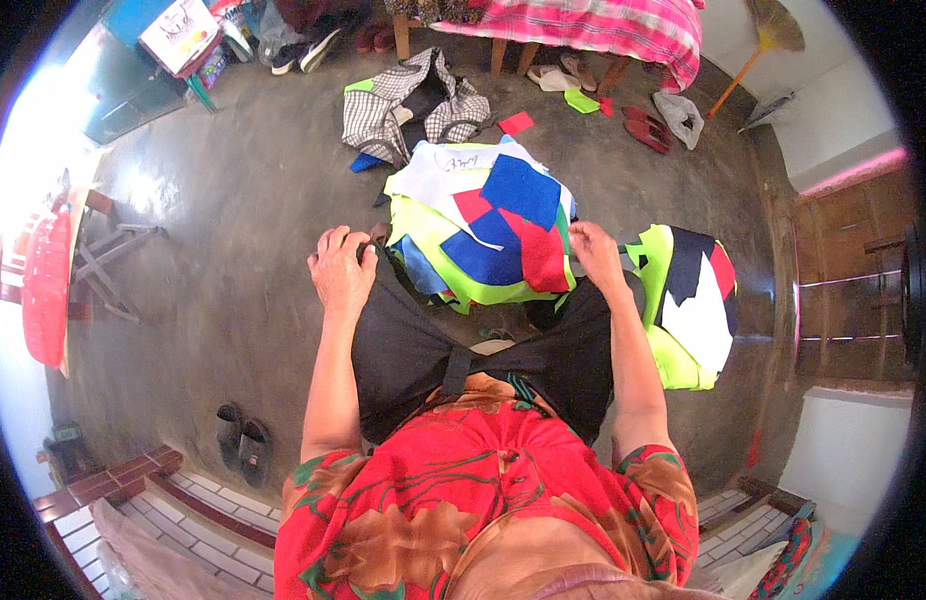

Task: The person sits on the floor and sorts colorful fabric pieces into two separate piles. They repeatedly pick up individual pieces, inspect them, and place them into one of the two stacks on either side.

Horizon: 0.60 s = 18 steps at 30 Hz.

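A heap of cloth scraps (pixel 518 245) in blue, red, white and neon yellow-green rises in front of my knees. My left hand (pixel 343 270) lies over my left knee beside the heap, its fingers bent and apart, holding nothing. On the other side my right hand (pixel 596 255) has its fingers bent against the heap's right edge and seems to grip the cloth there; the fingertips are partly hidden. A blue cloth piece (pixel 521 190) lies on top, near a white piece (pixel 453 170). Right of my right knee is a second bundle of scraps (pixel 698 300).
Beyond the heap lies a checkered cloth (pixel 368 128), with a red scrap (pixel 517 123) nearby. Farther back stands a bed with a pink checked cover (pixel 603 30). Dark sandals (pixel 241 440) are on the floor at left, reddish slippers (pixel 645 130) at far right. A broom (pixel 753 60) leans against the wall.
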Motion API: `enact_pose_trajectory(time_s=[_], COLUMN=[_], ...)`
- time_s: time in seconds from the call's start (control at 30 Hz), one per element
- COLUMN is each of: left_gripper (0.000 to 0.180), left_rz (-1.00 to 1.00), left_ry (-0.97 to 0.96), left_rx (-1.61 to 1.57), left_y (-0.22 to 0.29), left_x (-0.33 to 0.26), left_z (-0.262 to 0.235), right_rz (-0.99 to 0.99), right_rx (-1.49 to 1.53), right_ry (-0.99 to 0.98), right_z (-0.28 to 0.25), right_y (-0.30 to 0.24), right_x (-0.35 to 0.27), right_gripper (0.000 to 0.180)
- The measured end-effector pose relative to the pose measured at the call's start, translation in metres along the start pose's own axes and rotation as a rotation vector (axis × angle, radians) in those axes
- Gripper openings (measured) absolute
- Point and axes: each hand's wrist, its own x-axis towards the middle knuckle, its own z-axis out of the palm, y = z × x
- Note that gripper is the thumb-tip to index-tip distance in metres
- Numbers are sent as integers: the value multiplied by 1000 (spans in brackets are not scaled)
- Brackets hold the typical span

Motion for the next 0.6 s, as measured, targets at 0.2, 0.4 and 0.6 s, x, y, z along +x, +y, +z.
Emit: enact_pose_trajectory(time_s=[0.2, 0.4, 0.6], left_gripper=[18, 33, 21], left_rz=[-47, 1020, 1541], left_ry=[-334, -1124, -1411], left_rx=[-453, -1602, -2062], left_y=[38, 187, 258], left_x=[18, 12, -50], left_z=[-26, -150, -173], right_rz=[54, 30, 62], right_rx=[123, -236, -174], right_ry=[-239, -437, -442], right_z=[18, 22, 21], right_y=[9, 11, 7], right_x=[-8, -15, -13], right_gripper=[28, 33, 33])
